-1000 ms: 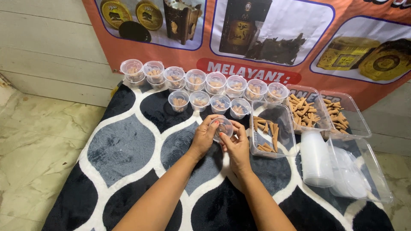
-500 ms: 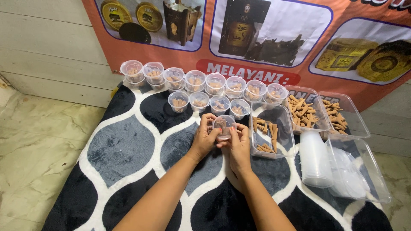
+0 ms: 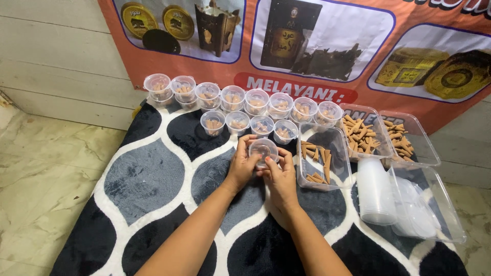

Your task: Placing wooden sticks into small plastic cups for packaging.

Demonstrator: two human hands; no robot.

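Note:
My left hand (image 3: 244, 164) and my right hand (image 3: 279, 174) hold one small clear lidded plastic cup (image 3: 263, 150) between their fingertips, just above a black, grey and white patterned mat (image 3: 153, 179). Both hands grip the cup's rim from either side. Its contents are hard to see. Right behind it stands a short row of filled cups (image 3: 249, 123), and further back a longer row of lidded cups (image 3: 240, 97), each with brown cone-shaped pieces inside.
To my right a clear tray (image 3: 323, 164) holds several brown cones; two more trays of cones (image 3: 391, 134) lie behind it. A stack of empty cups (image 3: 376, 191) and a tray of lids (image 3: 427, 209) sit at right. An orange banner hangs on the wall.
The cup has been lifted slightly and tilted toward me between both hands. The hands have stayed in nearly the same place.

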